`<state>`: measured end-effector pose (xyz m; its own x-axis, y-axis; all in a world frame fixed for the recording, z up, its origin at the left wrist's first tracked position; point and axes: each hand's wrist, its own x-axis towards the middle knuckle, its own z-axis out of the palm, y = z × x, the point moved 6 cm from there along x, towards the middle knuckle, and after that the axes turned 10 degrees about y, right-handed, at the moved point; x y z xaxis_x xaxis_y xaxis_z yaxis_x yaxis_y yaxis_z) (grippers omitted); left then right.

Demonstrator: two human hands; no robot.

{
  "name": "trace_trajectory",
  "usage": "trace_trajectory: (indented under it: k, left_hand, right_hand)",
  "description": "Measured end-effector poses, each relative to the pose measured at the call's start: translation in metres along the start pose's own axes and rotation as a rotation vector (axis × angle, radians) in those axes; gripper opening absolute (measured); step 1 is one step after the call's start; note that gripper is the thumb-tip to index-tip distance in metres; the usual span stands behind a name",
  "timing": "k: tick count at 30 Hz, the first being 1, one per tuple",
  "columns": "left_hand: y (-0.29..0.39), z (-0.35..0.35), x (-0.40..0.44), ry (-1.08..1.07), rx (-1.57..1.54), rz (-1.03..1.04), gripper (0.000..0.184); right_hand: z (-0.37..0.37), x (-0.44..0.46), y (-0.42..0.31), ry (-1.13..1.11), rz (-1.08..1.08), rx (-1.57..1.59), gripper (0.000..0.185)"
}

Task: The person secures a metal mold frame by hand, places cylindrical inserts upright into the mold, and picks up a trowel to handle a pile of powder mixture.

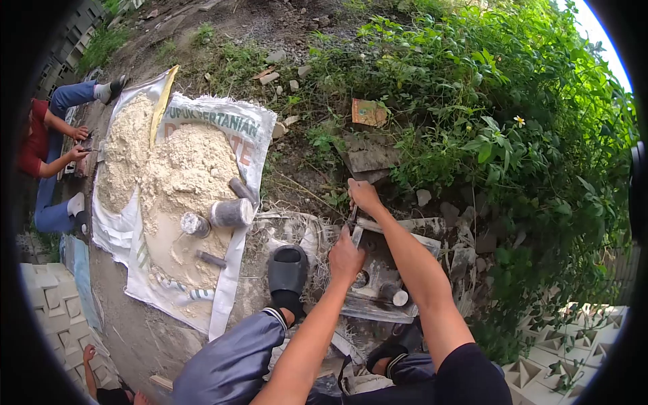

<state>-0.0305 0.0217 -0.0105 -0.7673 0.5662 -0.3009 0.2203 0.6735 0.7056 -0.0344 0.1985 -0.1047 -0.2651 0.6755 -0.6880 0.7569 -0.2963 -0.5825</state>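
My left hand (345,258) is closed around a thin, dark tool whose shape I cannot fully make out. Just beyond it, my right hand (364,196) is closed at the far end of the same tool. Both are over a low wooden frame (422,236) on the ground. A short cylinder (393,294) with a pale end lies in this frame, near a dark round opening (361,279). To the left, pale powder (189,165) is heaped on white sacks (253,131), with a large grey cylinder (231,212) and smaller cylinders on it.
A person in a red shirt (35,145) sits at the far left. Another person's arm (90,371) shows at the bottom left. Green plants (486,135) grow at the right. Patterned blocks (57,297) are stacked at the lower left, others (574,344) at the lower right.
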Motion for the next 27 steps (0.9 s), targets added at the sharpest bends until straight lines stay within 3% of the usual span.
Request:
trace_trajectory:
  k: [2, 3, 5, 6, 8, 9, 10, 13, 16, 17, 18, 20, 21, 22, 24, 26, 27]
  left_hand:
    - [0.000, -0.001, 0.002, 0.022, 0.002, -0.044, 0.061]
    - [0.000, -0.002, 0.008, 0.029, 0.005, -0.036, 0.060]
    - [0.001, 0.002, 0.001, -0.002, 0.012, -0.036, 0.060]
    - [0.004, 0.003, -0.001, -0.003, 0.015, -0.043, 0.060]
    - [0.004, -0.001, 0.002, -0.013, 0.037, -0.057, 0.060]
    - [-0.001, 0.005, 0.003, 0.001, 0.031, -0.050, 0.060]
    - [-0.003, 0.006, 0.000, 0.003, 0.044, -0.067, 0.060]
    - [0.001, 0.004, 0.002, -0.013, 0.056, -0.063, 0.059]
    - [0.001, 0.003, 0.001, 0.037, 0.074, -0.036, 0.059]
    - [-0.001, 0.005, 0.001, 0.002, 0.065, -0.055, 0.059]
    - [-0.001, 0.005, 0.000, -0.003, 0.057, -0.049, 0.059]
    - [0.001, 0.003, 0.000, 0.045, 0.061, -0.012, 0.058]
    - [0.004, 0.001, 0.001, -0.011, 0.104, -0.051, 0.058]
    - [0.004, 0.000, 0.001, -0.008, 0.100, -0.054, 0.058]
    - [0.003, -0.002, 0.000, 0.011, 0.082, -0.033, 0.059]
    - [-0.001, -0.001, -0.002, -0.014, 0.067, -0.056, 0.062]
    - [-0.001, -0.001, 0.000, 0.005, 0.055, -0.057, 0.063]
  right_hand:
    - [-0.010, -0.040, -0.042, -0.025, -0.950, -0.328, 0.033]
    - [-0.013, -0.035, -0.050, -0.040, -0.969, -0.320, 0.033]
    - [-0.009, -0.058, -0.046, -0.242, -1.393, -0.364, 0.027]
    - [-0.009, -0.051, -0.041, -0.249, -1.390, -0.360, 0.027]
    - [0.001, -0.049, -0.041, -0.245, -1.610, -0.305, 0.022]
    - [0.002, -0.044, -0.038, -0.245, -1.655, -0.507, 0.017]
    - [0.000, -0.048, -0.040, -0.262, -1.654, -0.489, 0.017]
    - [0.003, -0.072, -0.034, -0.509, -1.935, -0.700, 0.012]
    - [-0.018, -0.088, -0.042, -0.558, -2.052, -0.620, 0.017]
    - [-0.019, -0.088, -0.040, -0.488, -2.118, -0.768, 0.018]
    - [-0.015, -0.087, -0.034, -0.485, -2.112, -0.780, 0.018]
    - [0.011, -0.065, -0.012, -0.402, -2.029, -1.136, 0.016]
    - [0.024, -0.056, -0.009, -0.467, -1.902, -1.284, 0.012]
    - [0.024, -0.065, -0.021, -0.472, -1.904, -1.288, 0.012]
    - [0.024, -0.057, -0.037, -0.490, -1.643, -1.616, 0.009]
    - [0.026, -0.045, -0.039, -0.468, -1.653, -1.563, 0.007]
    - [0.027, -0.048, -0.043, -0.434, -1.812, -1.471, 0.008]
